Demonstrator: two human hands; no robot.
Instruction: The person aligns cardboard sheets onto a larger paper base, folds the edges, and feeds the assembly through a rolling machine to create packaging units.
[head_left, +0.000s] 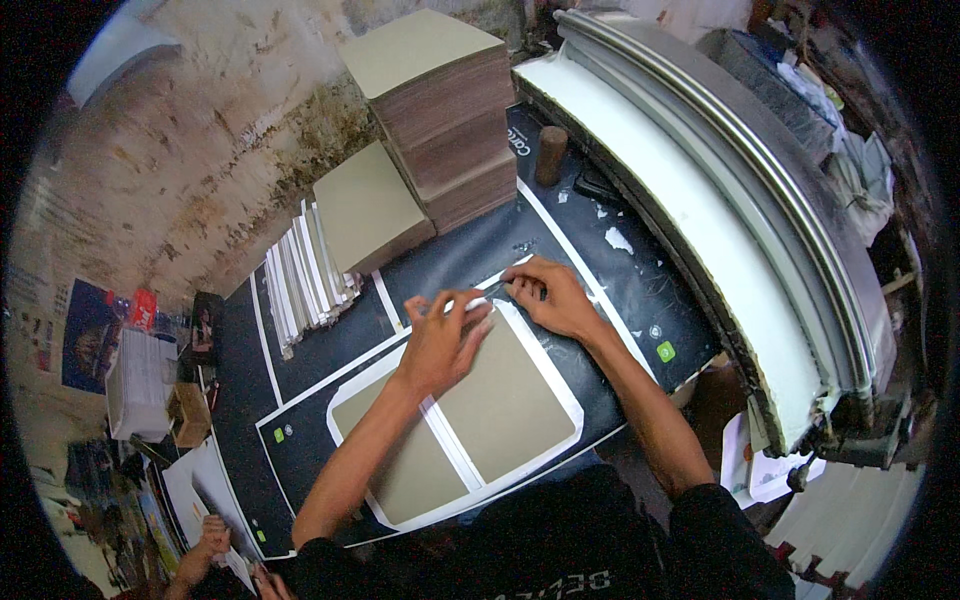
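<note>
Two grey boards [497, 395] lie side by side on a cover sheet with white edges [573, 412], and a white strip [452, 446] runs between them. My left hand [440, 340] is over the sheet's far edge, its fingers bent and partly spread. A small whitish piece shows at its fingertips, too small to name. Close beside it, my right hand [548, 298] has its fingers pinched together at the sheet's far corner. The fingers partly hide that corner.
Stacked grey boards [440, 130] rise at the back beside a lower pile [370, 200] and white paper strips [305, 265]. A long machine with metal rollers [720, 190] borders the right, near a brown cylinder [550, 155]. Another person's hands [215, 540] hold paper at lower left.
</note>
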